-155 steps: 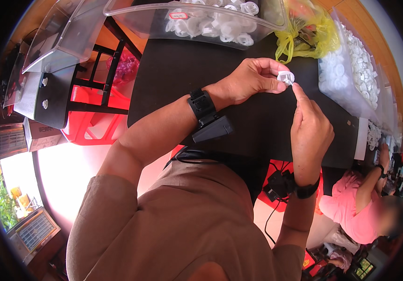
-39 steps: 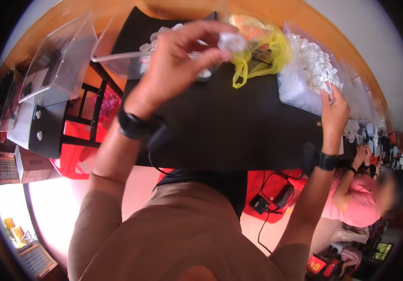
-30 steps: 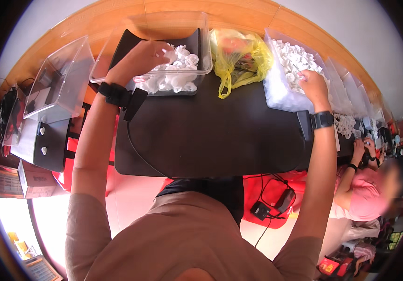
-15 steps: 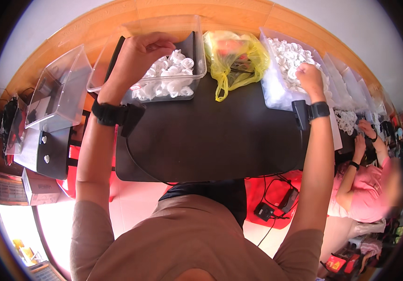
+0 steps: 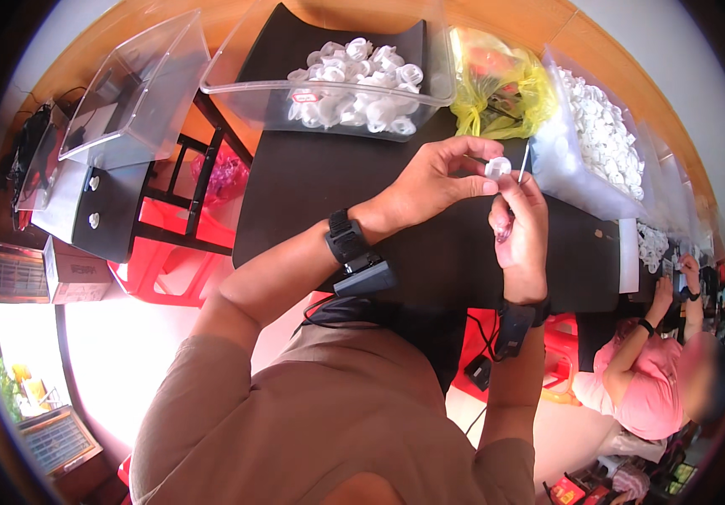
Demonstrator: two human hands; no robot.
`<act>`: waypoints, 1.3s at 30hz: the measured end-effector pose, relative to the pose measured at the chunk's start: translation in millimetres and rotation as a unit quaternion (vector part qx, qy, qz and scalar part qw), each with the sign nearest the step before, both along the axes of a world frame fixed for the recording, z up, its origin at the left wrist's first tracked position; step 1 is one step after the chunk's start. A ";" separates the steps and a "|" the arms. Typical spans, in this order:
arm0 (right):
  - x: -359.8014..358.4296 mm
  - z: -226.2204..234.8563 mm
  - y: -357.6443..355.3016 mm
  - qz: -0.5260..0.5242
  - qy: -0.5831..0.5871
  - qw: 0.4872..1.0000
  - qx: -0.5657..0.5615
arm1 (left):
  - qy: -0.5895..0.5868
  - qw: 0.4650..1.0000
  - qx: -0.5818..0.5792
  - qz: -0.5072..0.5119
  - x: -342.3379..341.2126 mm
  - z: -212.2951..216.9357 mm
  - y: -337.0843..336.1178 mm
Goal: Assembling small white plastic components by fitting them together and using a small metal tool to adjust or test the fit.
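Note:
My left hand (image 5: pixel 451 178) pinches a small round white plastic part (image 5: pixel 498 167) between thumb and fingers, above the right side of the dark table. Beside it, my right hand (image 5: pixel 522 227) is closed around a thin, pale rod-like tool (image 5: pixel 524 160). Something reddish, perhaps the tool's handle, shows in that palm. Its fingertips are close to the white part; whether they touch it I cannot tell. Many similar white parts (image 5: pixel 354 80) lie in a clear plastic bin (image 5: pixel 236 87) at the far left. More small white pieces (image 5: pixel 607 126) fill a translucent bin (image 5: pixel 560 172) at the right.
A yellow plastic bag (image 5: pixel 497 93) sits between the two bins. Another clear bin (image 5: pixel 131 93) stands left of the dark table (image 5: pixel 337 168). Red stools (image 5: pixel 169 261) are below. At the right, a co-worker in a pink shirt (image 5: pixel 645 383) handles things at the table.
Both hands have left the bins and come together over the table. The white part and the thin tool now show in them. The view has shifted, so the bins appear farther right.

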State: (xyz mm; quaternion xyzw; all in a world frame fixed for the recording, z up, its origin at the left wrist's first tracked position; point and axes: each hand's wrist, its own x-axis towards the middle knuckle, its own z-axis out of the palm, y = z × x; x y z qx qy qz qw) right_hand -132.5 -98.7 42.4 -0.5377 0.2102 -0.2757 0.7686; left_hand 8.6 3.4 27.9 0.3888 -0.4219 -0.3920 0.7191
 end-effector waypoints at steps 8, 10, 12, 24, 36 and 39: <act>2.2 0.3 4.6 -0.007 0.050 0.995 -0.091 | 0.082 0.996 0.029 -0.025 8.6 -19.9 6.8; 1.5 0.6 1.5 0.002 0.043 0.995 -0.095 | 0.089 0.995 0.027 -0.033 7.5 -16.6 8.1; 3.5 -1.5 -1.2 0.015 0.044 0.990 -0.130 | 0.109 0.993 0.029 -0.037 7.1 -22.3 8.0; 3.8 -21.4 3.9 -0.009 0.012 0.998 -0.058 | 0.168 0.984 0.043 -0.029 -1.1 -29.8 8.8; -22.9 1.6 22.9 -0.064 0.229 0.871 -0.431 | 0.191 0.980 0.044 -0.028 4.1 -39.3 5.2; -26.1 1.8 26.3 -0.063 0.222 0.863 -0.449 | 0.187 0.981 0.044 -0.029 3.4 -40.2 4.7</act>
